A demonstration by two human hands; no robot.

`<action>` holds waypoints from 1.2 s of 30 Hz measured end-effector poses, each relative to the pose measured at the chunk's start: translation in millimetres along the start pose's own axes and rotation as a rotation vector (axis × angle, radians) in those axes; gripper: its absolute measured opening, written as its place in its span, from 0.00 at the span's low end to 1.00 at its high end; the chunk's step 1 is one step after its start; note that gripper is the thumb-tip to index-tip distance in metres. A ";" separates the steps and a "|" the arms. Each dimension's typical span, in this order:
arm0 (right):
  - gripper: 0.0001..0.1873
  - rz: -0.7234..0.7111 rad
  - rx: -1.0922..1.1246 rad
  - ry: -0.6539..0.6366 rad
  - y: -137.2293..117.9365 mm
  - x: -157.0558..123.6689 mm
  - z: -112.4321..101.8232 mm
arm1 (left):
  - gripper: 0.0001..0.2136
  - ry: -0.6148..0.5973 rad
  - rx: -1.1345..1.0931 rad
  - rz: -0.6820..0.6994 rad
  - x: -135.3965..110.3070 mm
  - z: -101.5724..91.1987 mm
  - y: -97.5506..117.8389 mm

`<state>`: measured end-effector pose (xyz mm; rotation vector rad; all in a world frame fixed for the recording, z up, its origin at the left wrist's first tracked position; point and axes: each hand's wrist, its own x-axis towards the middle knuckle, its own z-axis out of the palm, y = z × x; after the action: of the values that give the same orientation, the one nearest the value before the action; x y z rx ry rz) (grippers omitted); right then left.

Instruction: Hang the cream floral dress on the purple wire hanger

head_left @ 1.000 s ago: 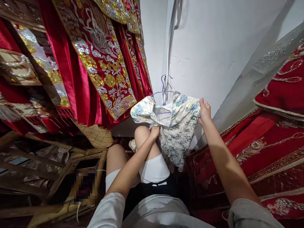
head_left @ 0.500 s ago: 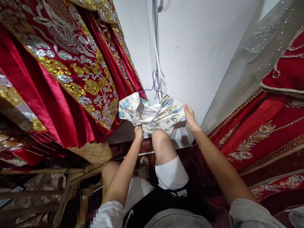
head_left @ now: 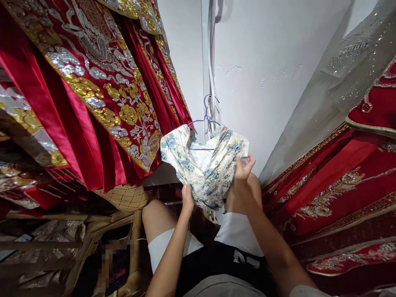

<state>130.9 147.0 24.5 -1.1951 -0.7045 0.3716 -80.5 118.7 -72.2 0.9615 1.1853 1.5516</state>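
Observation:
A cream blouse (head_left: 198, 169) with blue and green flowers hangs on a thin purple hanger (head_left: 205, 117) in front of the wall. Its neckline is a crossed V, and the hanger's lower bar shows through the opening. My left hand (head_left: 187, 199) is closed on the blouse's lower left side, thumb on the front and the other fingers hidden. At the right sleeve's hem, my right hand (head_left: 244, 167) has its fingers curled around the edge, slightly blurred. The lower hem hangs between my bare knees.
Red robes with gold and silver embroidery (head_left: 123, 111) hang close on the left. More beaded red garments (head_left: 328, 198) and a sheer sequined cloth (head_left: 337, 74) crowd the right. A white pole (head_left: 208, 49) runs down the wall. A bamboo frame (head_left: 134, 243) stands at lower left.
The blouse's front has dropped and spread out, showing more of it. My left hand has moved down along its side. My right hand has moved down from the sleeve's outer tip. My knees have parted.

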 end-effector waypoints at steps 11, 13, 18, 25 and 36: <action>0.20 0.058 -0.081 -0.848 9.3 -88.0 -20.8 | 0.29 -0.208 0.094 -0.015 -54.9 25.7 30.9; 0.18 0.067 -0.115 -0.844 8.7 -86.5 -23.8 | 0.29 -0.235 0.124 -0.009 -57.2 22.1 37.0; 0.14 0.084 -0.121 -0.807 4.5 -86.7 -29.8 | 0.26 -0.296 0.158 -0.024 -60.6 22.7 45.7; 0.17 0.129 0.040 -0.817 -6.9 -88.9 -35.2 | 0.23 0.160 0.151 0.089 -53.5 5.6 26.8; 0.15 0.390 0.103 -0.977 -20.9 -98.6 -36.2 | 0.11 -0.046 0.325 0.452 -78.4 47.7 21.1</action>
<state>80.9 53.9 7.5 -1.0088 -1.2592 1.3527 -19.4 52.8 -44.5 1.5558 1.2693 1.6964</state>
